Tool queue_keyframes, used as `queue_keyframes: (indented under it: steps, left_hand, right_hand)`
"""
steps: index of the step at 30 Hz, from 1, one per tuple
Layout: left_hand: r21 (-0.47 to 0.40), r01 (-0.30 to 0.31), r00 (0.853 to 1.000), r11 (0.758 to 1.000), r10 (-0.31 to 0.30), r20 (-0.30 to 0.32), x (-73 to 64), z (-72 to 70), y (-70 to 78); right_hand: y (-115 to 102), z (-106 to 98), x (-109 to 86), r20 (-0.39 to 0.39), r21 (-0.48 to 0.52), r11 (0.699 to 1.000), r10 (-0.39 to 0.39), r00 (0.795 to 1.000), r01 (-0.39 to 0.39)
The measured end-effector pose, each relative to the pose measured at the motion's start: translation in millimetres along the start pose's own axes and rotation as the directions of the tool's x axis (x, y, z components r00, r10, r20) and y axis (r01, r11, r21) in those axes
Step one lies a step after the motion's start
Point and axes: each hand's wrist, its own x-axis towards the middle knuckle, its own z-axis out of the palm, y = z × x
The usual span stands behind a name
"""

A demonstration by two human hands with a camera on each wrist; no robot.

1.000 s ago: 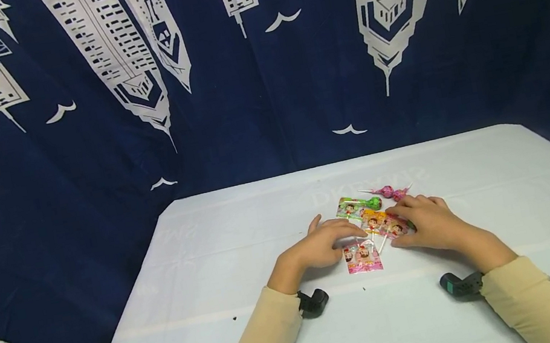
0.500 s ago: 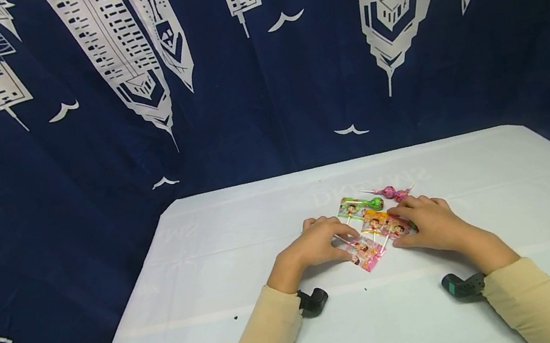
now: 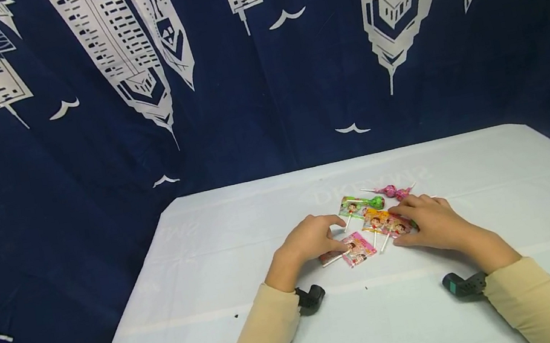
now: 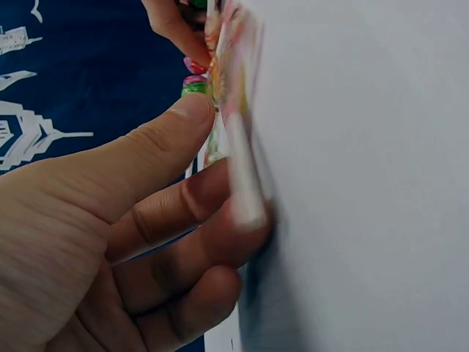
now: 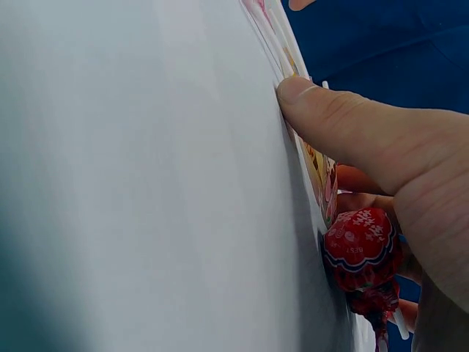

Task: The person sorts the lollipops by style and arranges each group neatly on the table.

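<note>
In the head view, my left hand (image 3: 311, 241) is beside a lollipop in a pink printed wrapper (image 3: 359, 250). Its white stick points left beneath the hand; in the left wrist view this stick (image 4: 245, 180) is blurred close against the fingers, with the thumb apart. My right hand (image 3: 430, 225) rests at the right side of the lollipop group, around a red ball lollipop (image 5: 360, 246) seen in the right wrist view. Its thumb touches the edge of the flat wrappers. Between the hands lie an orange-wrapped lollipop (image 3: 373, 219) and a red-pink wrapper (image 3: 398, 227).
Behind them lie a green lollipop (image 3: 376, 203) over a green wrapper (image 3: 350, 207) and pink ball lollipops (image 3: 390, 191). Everything rests on a white-covered table (image 3: 240, 226). A dark blue printed curtain (image 3: 253, 108) hangs at the back and left.
The pink-wrapped lollipop has turned and its stick end has swung down toward the left. My left fingers have drawn back from over it. The right hand has stayed in place.
</note>
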Motion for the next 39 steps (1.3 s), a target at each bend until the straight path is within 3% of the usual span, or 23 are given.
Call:
queue_keyframes:
  steps: [3, 6, 9, 11, 17, 22, 30, 39]
  left_hand:
    - [-0.028, -0.003, 1.000, 1.000, 0.003, 0.021, -2.1, -2.9, -1.0]
    - [0.073, -0.049, 0.999, 0.996, 0.049, 0.001, -2.9, -5.5, -3.0]
    - [0.197, -0.096, 0.994, 0.976, 0.104, -0.031, -1.9, -6.1, -4.7]
    - [0.223, -0.121, 0.992, 0.967, 0.129, -0.020, -0.6, -4.5, -5.8]
    - [0.174, -0.201, 0.977, 0.964, 0.184, 0.106, 4.1, 3.9, -6.1]
    - [0.137, -0.165, 0.974, 0.977, 0.139, 0.181, 3.2, 6.8, -2.7]
    - [0.147, -0.185, 0.971, 0.972, 0.158, 0.179, 0.5, 5.6, -2.4]
    - [0.180, -0.240, 0.969, 0.954, 0.223, 0.110, 3.9, 4.9, -4.6]
  right_hand:
    - [-0.8, -0.3, 0.1, 0.005, 0.006, 1.000, 0.002, 1.000, -0.002]
    - [-1.4, -0.4, -0.1, 0.008, 0.007, 1.000, 0.008, 1.000, -0.008]
    - [-1.7, -0.4, 0.1, 0.008, 0.006, 1.000, 0.010, 1.000, -0.010]
    - [-1.7, -0.4, 0.7, 0.007, 0.005, 1.000, 0.009, 1.000, -0.009]
    - [-0.7, 0.5, 1.6, 0.010, -0.005, 1.000, 0.012, 1.000, -0.012]
    - [1.5, 2.6, 1.8, 0.009, -0.006, 1.000, 0.011, 1.000, -0.011]
    - [2.0, 4.2, 2.0, 0.008, -0.002, 1.000, 0.007, 1.000, -0.007]
    - [3.0, 5.2, 2.7, 0.008, 0.000, 1.000, 0.012, 1.000, -0.012]
